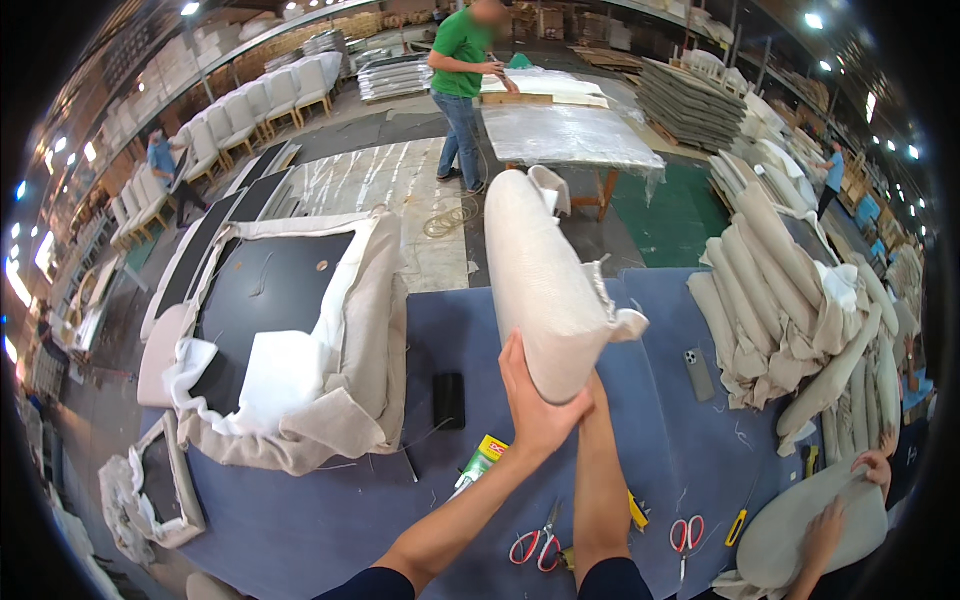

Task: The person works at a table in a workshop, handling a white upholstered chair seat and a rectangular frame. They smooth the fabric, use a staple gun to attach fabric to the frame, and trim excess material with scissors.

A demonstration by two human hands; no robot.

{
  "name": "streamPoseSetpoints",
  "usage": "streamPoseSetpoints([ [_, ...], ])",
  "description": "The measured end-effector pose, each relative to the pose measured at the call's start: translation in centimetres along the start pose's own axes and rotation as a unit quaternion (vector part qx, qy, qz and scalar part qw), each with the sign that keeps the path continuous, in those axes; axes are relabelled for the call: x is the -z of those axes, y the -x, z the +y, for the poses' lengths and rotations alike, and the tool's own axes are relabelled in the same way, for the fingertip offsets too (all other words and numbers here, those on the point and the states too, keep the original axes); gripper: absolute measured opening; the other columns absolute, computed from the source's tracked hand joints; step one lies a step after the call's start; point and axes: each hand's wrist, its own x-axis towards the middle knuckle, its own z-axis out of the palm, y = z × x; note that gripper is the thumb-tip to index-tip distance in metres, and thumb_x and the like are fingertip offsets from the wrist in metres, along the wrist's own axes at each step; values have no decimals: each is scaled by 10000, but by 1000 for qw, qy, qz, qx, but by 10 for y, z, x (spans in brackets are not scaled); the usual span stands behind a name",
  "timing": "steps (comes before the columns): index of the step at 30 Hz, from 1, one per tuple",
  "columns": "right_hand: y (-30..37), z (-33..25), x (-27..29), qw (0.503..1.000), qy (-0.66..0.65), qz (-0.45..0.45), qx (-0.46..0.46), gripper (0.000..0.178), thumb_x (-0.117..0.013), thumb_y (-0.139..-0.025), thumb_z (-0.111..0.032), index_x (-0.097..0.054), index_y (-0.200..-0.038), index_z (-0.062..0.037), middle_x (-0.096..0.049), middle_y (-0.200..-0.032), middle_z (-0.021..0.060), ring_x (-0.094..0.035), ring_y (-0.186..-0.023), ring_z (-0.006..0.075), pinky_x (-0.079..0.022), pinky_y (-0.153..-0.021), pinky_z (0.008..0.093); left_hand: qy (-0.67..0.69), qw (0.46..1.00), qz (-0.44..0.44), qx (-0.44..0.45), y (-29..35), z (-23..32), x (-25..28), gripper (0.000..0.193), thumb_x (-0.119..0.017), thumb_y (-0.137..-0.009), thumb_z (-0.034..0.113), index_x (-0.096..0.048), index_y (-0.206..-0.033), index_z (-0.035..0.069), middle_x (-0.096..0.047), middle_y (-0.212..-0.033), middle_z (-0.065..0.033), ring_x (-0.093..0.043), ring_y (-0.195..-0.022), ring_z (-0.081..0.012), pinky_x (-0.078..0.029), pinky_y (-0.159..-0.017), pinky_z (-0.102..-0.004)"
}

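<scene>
In front of me a long beige fabric-covered padded piece (545,290) is held up off the table, tilted, its rounded far end raised. Loose fabric edges hang along its right side. My left hand (537,405) is closed on its near end, fingers along the left side. My right hand (594,392) grips the same end from the right; its fingers are hidden behind the piece. On the table below lie red-handled scissors (537,549) and a yellow-and-green packet (484,462). A yellow tool (638,512) is partly hidden by my right forearm.
A large fabric-wrapped panel (275,275) with a dark underside sits left on the blue-covered table (440,520). Beige padded pieces (765,285) are piled right, near a phone (698,375). A co-worker's hands (825,530) touch another piece (770,530). A person in green (462,50) stands beyond.
</scene>
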Motion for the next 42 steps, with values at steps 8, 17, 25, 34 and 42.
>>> streamPoseSetpoints([
  [8,206,5,-109,859,486,-79,141,540,-587,-1046,-97,-414,-1549,-4,-660,-1357,152,-583,-1336,272,-436,-1123,415,50,985,-157,-57,34,181,183,1047,-873,-637,231,-423,-1536,-63,-579,-1445,-276,-613,-1321,-351,-478,-1112,-415],
  [17,463,12,-371,953,231,-183,76,1047,-560,-1058,-61,327,-1613,-106,-51,-1737,204,-176,-1588,305,-249,-1252,429,-133,934,-314,-109,81,355,379,735,-755,-713,251,-573,-1352,-63,-711,-1103,-268,-734,-990,-363,-544,-899,-404],
  [25,542,117,-292,912,351,-207,-53,770,-633,-1038,-75,-184,-1662,-54,-393,-1628,149,-441,-1428,222,-370,-1156,377,-207,911,-356,29,178,251,483,689,-723,-686,258,-605,-1302,-27,-723,-1026,-232,-724,-883,-348,-552,-846,-411],
  [34,484,44,-401,719,562,-262,313,631,-885,-805,-336,-668,-1313,-30,-729,-1259,153,-680,-1172,345,-513,-996,440,-163,929,-313,115,218,259,584,825,-634,-584,253,-555,-1340,-66,-613,-1220,-195,-588,-1138,-316,-429,-1063,-368],
  [42,478,114,-410,681,569,-419,192,806,-921,-692,-490,-660,-1316,-54,-730,-1189,132,-715,-1023,355,-522,-892,440,-37,978,-206,-12,250,286,561,820,-687,-842,525,-591,-1426,-43,-622,-1446,-218,-610,-1320,-330,-449,-1127,-454],
])
